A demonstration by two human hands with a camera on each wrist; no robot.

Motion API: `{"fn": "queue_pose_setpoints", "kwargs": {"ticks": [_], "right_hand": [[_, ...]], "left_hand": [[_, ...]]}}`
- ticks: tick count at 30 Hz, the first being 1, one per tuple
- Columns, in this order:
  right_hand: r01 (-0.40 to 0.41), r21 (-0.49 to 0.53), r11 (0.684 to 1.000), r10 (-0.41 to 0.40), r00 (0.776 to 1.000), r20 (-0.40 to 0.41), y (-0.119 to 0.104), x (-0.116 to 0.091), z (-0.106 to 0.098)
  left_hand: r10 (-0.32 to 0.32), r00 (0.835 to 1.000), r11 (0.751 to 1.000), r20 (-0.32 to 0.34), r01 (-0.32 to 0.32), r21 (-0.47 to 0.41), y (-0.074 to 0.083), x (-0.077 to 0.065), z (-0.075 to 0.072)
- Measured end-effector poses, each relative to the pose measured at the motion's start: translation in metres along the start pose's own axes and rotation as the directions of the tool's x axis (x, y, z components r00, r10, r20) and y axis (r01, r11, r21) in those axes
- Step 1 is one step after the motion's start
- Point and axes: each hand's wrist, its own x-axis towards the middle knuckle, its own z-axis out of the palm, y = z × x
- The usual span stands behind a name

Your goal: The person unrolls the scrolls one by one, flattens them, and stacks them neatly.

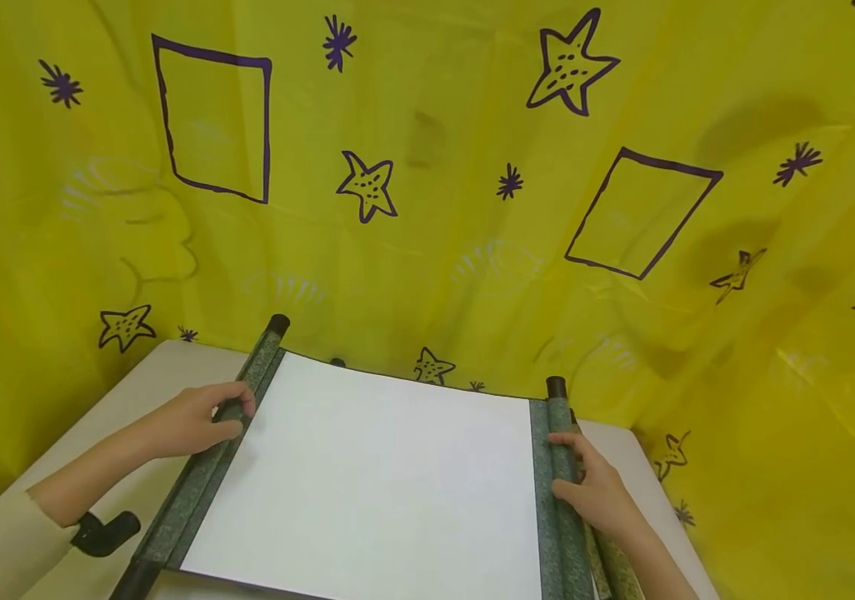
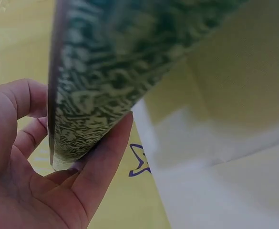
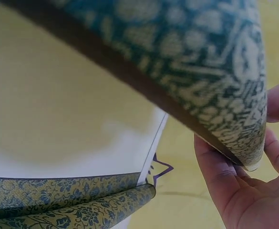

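A hanging scroll is spread between both hands, its blank white paper [image 1: 382, 475] facing up. My left hand [image 1: 187, 421] curls its fingers and thumb round the left roller [image 1: 191, 492], which is wrapped in green patterned cloth and has black end knobs. On the opposite side, my right hand [image 1: 600, 492] grips the matching right roller [image 1: 568, 525] near its far end. In the left wrist view, patterned cloth [image 2: 96, 105] lies between the fingers and thumb. The right wrist view has the right hand [image 3: 253, 200] round the roller's end from below.
Beneath the right roller lies another scroll with gold-green patterned rollers [image 3: 106, 205], partly hidden in the head view. A white table [image 1: 123, 404] bears it. Close to the left sleeve is a black bent piece [image 1: 108, 533]. Yellow curtain [image 1: 442, 250] with drawn stars hangs behind.
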Motion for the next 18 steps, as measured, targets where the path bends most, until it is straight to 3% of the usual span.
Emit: {"fn": "queue_pose_setpoints", "kwargs": {"ticks": [10,18], "right_hand": [[-0.004,-0.004,1.0,0.004,1.0,0.011,0.002,0.004,0.001],[0.012,-0.039,0.999,-0.011,1.0,0.013,0.001,0.012,0.004]], "left_hand": [[0.016,1.0,1.0,-0.004,-0.016,0.012,-0.005,0.0,-0.001],[0.01,1.0,1.0,-0.001,-0.01,0.01,-0.022,0.004,-0.003]]}}
